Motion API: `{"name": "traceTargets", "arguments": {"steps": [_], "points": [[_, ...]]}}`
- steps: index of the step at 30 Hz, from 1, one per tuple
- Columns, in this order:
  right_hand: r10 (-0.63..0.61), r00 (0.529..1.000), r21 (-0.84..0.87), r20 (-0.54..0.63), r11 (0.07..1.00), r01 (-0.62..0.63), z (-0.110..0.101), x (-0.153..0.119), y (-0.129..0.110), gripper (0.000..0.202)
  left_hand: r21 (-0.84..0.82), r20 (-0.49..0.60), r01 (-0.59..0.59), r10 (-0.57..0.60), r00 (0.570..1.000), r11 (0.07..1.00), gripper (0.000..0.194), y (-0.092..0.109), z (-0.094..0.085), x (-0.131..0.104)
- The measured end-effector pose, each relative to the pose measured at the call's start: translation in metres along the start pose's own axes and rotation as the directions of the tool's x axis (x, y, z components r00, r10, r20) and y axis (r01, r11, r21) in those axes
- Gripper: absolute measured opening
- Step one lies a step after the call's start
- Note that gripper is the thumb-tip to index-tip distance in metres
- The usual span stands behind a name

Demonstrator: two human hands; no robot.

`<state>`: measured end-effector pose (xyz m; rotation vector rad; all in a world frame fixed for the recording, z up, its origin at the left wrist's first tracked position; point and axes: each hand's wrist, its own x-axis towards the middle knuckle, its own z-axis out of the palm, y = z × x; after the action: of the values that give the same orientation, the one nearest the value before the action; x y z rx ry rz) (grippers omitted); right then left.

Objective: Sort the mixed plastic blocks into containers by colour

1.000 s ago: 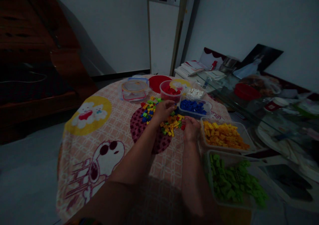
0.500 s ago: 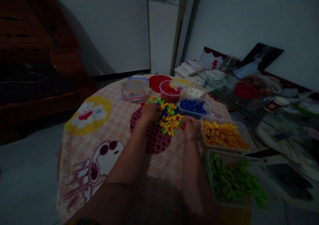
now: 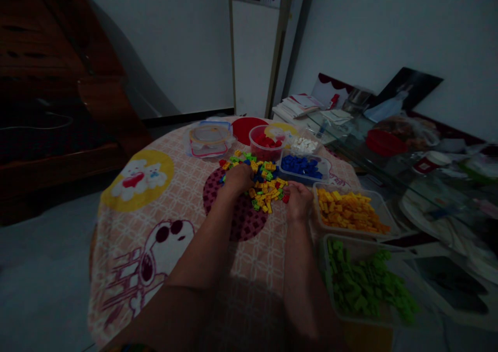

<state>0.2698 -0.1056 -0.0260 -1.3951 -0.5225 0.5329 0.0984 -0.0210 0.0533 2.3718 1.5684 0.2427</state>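
Observation:
A mixed pile of small toy building bricks (image 3: 268, 190), mostly yellow with some green, blue and red, lies on the patterned tablecloth (image 3: 257, 261). My left hand (image 3: 239, 177) reaches into the left part of the pile with its fingers curled together; bricks and the hand itself hide the fingertips. At the pile's right edge, my right hand (image 3: 299, 199) is closed in a pinch beside a red brick (image 3: 286, 199). What either hand holds is too small and dark to make out.
Right of the pile stand plastic boxes of blue bricks (image 3: 301, 166), yellow bricks (image 3: 346, 210) and green bricks (image 3: 363, 279). A round tub (image 3: 254, 150) holds red pieces, near a box of white pieces (image 3: 304, 144). Stacked clear lids (image 3: 210, 138) lie at the back left.
My left hand has shifted slightly right and deeper into the pile, uncovering bricks at its left. My right hand stays in about the same place.

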Motion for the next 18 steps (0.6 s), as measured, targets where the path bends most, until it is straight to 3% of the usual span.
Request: {"name": "traceTargets", "arguments": {"steps": [5,10,12,15,18], "points": [[0.023,1.000,-0.001,-0.009,1.000,-0.023,0.000,0.001,-0.002,0.026,-0.065,-0.050,0.018,-0.021,0.999,0.998,0.007,-0.002,-0.002,0.001],[0.005,1.000,0.005,-0.007,1.000,-0.005,0.000,0.000,-0.002,0.025,-0.324,-0.196,-0.011,-0.055,0.979,0.946,0.013,0.000,-0.006,0.005],[0.002,1.000,0.002,-0.004,1.000,-0.002,0.000,-0.001,-0.002,0.025,-0.476,-0.221,-0.045,-0.070,0.973,0.879,0.013,0.008,-0.003,0.006],[0.017,1.000,-0.003,0.003,1.000,-0.016,0.000,-0.001,-0.001,0.025,-0.707,-0.190,-0.084,-0.074,0.979,0.702,0.017,0.027,0.008,0.007],[0.012,1.000,-0.010,0.008,1.000,-0.012,-0.001,-0.001,-0.001,0.024,-0.819,-0.173,-0.113,-0.053,0.983,0.563,0.019,0.044,0.021,0.008]]}}
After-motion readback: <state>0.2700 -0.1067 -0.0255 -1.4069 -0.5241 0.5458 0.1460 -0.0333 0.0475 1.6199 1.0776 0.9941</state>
